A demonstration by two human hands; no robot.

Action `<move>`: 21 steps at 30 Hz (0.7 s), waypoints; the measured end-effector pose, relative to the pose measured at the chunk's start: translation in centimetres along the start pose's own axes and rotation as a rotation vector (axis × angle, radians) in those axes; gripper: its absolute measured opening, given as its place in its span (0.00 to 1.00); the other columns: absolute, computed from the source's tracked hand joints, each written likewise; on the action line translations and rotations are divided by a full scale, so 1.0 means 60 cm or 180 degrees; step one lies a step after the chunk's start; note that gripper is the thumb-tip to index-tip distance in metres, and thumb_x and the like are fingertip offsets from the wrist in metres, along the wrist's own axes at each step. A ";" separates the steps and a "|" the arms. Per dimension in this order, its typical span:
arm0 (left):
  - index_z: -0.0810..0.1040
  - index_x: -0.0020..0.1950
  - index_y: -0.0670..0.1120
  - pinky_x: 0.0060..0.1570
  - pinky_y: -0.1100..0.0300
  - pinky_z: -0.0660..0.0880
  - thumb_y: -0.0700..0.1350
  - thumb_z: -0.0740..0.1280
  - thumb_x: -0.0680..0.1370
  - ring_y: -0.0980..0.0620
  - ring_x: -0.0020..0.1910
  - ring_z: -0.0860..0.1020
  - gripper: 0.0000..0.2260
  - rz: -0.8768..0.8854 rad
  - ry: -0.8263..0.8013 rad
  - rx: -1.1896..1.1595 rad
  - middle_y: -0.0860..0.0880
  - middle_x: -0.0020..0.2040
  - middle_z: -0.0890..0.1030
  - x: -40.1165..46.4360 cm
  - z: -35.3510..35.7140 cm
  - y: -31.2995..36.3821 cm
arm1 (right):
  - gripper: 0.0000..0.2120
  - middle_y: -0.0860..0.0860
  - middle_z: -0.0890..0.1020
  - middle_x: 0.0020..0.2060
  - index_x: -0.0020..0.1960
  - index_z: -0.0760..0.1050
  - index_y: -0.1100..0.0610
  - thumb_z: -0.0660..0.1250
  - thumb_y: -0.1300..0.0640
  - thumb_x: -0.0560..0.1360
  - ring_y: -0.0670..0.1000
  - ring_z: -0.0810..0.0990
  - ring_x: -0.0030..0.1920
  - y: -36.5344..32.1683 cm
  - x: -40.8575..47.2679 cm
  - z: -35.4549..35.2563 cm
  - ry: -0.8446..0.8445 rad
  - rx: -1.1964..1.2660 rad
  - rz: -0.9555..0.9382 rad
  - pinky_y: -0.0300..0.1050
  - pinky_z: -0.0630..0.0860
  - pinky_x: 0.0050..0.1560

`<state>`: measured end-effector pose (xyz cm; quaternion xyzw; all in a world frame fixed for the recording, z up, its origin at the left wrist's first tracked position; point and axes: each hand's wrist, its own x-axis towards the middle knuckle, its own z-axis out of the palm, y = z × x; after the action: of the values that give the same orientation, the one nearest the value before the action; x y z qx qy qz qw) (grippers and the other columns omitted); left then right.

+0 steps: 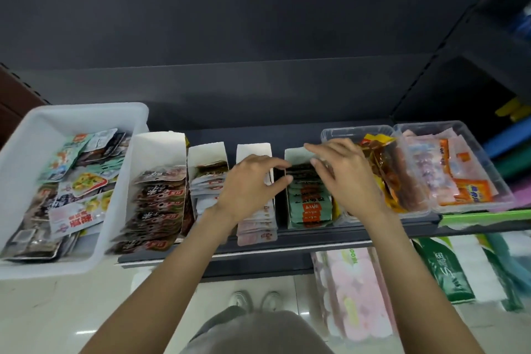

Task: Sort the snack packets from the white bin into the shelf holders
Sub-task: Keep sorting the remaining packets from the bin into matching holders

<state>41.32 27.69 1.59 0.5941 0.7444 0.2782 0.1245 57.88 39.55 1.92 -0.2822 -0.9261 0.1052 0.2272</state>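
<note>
The white bin (122,181) stands at the left end of the shelf, full of mixed snack packets (77,181). To its right stand several white paper holders. My left hand (250,187) and my right hand (344,178) meet over the fourth holder (296,154), which holds a row of green packets (309,207). Thumb and forefinger of my left hand pinch the left end of a dark green packet (301,169) at the back of that row. My right hand pinches its right end, fingers stretched over the holder's back wall.
The first holder (158,146) carries brown packets, the second (207,152) white ones, the third (253,149) pink ones. Two clear trays (356,131) (459,129) with orange and pink packets sit at the right. Tissue packs (353,290) lie on the lower shelf.
</note>
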 end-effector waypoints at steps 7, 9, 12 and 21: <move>0.79 0.53 0.50 0.50 0.65 0.74 0.50 0.62 0.79 0.59 0.49 0.79 0.09 -0.0169 0.1575 -0.1034 0.60 0.48 0.81 -0.132 -0.134 -0.078 | 0.10 0.45 0.84 0.50 0.55 0.79 0.50 0.62 0.56 0.79 0.46 0.82 0.46 -0.200 0.042 0.018 -0.0443 0.0889 -0.0362 0.45 0.80 0.44; 0.80 0.51 0.47 0.44 0.69 0.73 0.49 0.62 0.79 0.62 0.44 0.78 0.09 -0.0374 0.1667 -0.0631 0.58 0.46 0.81 -0.177 -0.170 -0.126 | 0.11 0.44 0.83 0.49 0.55 0.80 0.50 0.60 0.54 0.78 0.46 0.82 0.44 -0.261 0.057 0.039 -0.0553 0.0955 -0.0587 0.45 0.80 0.42; 0.81 0.50 0.46 0.38 0.64 0.75 0.50 0.62 0.77 0.59 0.39 0.77 0.12 -0.0787 0.1545 0.0081 0.54 0.46 0.82 -0.243 -0.221 -0.215 | 0.11 0.46 0.83 0.50 0.55 0.80 0.51 0.61 0.53 0.77 0.47 0.82 0.45 -0.346 0.079 0.073 -0.0774 0.0906 -0.0904 0.44 0.79 0.40; 0.76 0.62 0.52 0.49 0.53 0.74 0.45 0.73 0.72 0.44 0.54 0.77 0.19 -0.1918 0.0212 0.0682 0.47 0.59 0.78 -0.331 -0.306 -0.471 | 0.12 0.48 0.79 0.55 0.60 0.76 0.52 0.60 0.56 0.79 0.50 0.77 0.54 -0.552 0.149 0.232 -0.1581 0.0602 -0.1028 0.45 0.75 0.49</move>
<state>14.07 -0.10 -2.22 0.3472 0.9156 0.1682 0.1136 28.88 16.59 3.70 -0.0748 -0.9723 0.2192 0.0330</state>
